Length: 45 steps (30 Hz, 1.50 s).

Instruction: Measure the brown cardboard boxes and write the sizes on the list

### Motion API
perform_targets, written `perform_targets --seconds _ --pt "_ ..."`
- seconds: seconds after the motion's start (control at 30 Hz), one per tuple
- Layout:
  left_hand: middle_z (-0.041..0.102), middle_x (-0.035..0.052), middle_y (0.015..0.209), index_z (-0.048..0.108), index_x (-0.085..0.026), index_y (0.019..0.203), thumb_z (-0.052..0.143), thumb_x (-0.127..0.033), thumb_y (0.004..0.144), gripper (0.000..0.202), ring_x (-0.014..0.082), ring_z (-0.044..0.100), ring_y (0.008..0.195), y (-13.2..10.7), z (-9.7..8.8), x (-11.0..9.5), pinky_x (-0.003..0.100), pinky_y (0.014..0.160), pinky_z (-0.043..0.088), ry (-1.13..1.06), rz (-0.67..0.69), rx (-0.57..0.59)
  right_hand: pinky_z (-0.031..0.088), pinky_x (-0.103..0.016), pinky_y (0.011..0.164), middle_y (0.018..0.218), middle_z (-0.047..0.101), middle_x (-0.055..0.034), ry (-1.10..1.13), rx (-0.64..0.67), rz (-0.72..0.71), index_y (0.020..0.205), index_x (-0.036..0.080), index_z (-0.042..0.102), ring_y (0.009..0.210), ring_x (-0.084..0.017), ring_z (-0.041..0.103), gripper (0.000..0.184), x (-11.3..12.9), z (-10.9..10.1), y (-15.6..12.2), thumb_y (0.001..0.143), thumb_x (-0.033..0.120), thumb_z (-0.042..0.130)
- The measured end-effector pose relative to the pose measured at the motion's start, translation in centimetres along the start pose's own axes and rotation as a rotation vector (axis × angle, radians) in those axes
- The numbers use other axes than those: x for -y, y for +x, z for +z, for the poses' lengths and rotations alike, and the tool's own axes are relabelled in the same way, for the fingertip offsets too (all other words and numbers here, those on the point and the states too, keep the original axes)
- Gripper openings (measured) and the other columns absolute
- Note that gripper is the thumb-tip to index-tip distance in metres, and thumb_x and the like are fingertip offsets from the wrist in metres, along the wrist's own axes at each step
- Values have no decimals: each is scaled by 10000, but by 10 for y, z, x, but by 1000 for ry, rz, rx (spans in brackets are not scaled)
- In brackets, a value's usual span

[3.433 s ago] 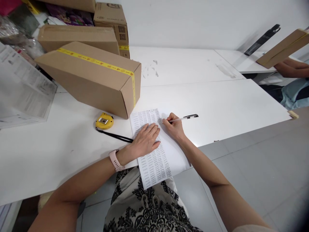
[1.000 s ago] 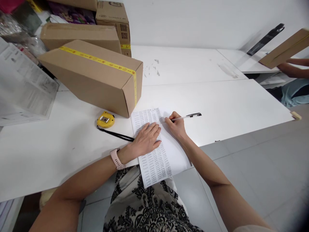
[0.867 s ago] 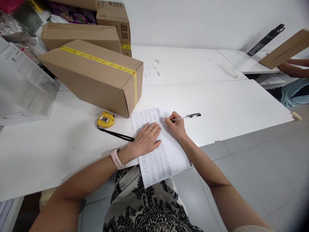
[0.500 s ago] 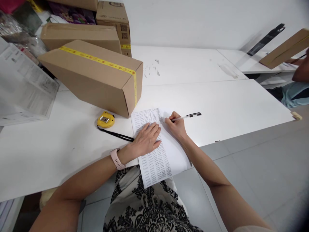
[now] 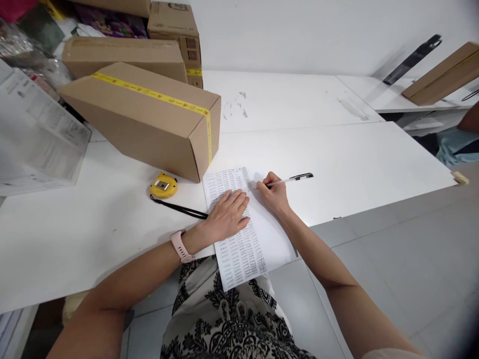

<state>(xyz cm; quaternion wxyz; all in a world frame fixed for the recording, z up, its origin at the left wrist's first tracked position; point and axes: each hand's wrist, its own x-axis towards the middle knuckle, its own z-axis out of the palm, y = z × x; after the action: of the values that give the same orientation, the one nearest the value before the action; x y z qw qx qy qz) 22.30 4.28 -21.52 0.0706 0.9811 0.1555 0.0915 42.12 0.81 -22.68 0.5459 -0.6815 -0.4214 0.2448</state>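
Two hands were noted at one printed sheet (image 5: 241, 264); the sheet was laid on the white worktop (image 5: 344, 154), its lower end overhanging the near edge above patterned clothing (image 5: 232, 329); its upper end lay just beside the corner of a taped carton (image 5: 138, 112), contact not determinable; a pen (image 5: 300, 177) was grasped in the bent fingers of the right hand (image 5: 275, 196), its tip directed at the sheet's right-hand column; whether ink was being laid down could not be told; the left hand (image 5: 226, 216) was spread flat across the sheet, its fingers grasping nothing.

Risks, as judged: the overhanging end was unsupported, so a crease could be caused by the body leaning in; if pressure from the left hand were eased, the sheet could be dragged askew by a pen stroke; close-set rows were partly covered, so a wrong line could be marked; the black strap (image 5: 179, 208) of the yellow tape measure (image 5: 163, 185) reached the left hand, so the tape measure could be tugged along if the strap were caught; fresh ink, if any, could be smudged by the right hand.
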Motion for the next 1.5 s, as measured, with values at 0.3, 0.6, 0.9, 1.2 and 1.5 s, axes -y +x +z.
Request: perform_targets --seconds 0.3,0.6,0.9,1.2,1.5 --pt "559 206 1467 535 -51 1392 454 -362 1022 490 335 445 1425 0 1 1 492 1188 303 1 7 -13 265 -275 550 596 390 69 -20 3 -14 635 229 402 569 -106 332 248 -1 0 1 733 256 628" --pt "556 222 1465 529 -17 1391 466 -353 1021 504 344 443 1426 0 2 1 501 1187 307 -3 7 -15 267 -274 541 590 381 71 -12 -1 -21 631 231 393 558 -104 326 260 -1 0 0 736 252 630" --pt "572 215 1448 539 -44 1376 489 -353 1010 481 339 458 1417 -1 3 1 500 1180 327 -7 11 -35 388 -294 595 714 531 32 -96 -79 -160 825 240 525 624 -141 455 142 -5 -4 4 882 334 615" --pt "715 118 1068 680 -173 944 522 -191 955 159 261 653 1067 -7 -14 13 418 947 530 -105 -25 -480 473 -421 861 1042 690 -101 -636 24 -406 1198 235 685 984 -277 542 537 -18 -8 8 851 11 341" --pt "597 158 1293 630 -190 1172 633 -327 853 347 363 488 1243 -92 -41 70 512 1075 399 2 -793 -616 485 -456 912 1031 717 -89 -449 -53 -292 1310 235 602 982 -280 593 501 -29 -7 18 886 122 362"
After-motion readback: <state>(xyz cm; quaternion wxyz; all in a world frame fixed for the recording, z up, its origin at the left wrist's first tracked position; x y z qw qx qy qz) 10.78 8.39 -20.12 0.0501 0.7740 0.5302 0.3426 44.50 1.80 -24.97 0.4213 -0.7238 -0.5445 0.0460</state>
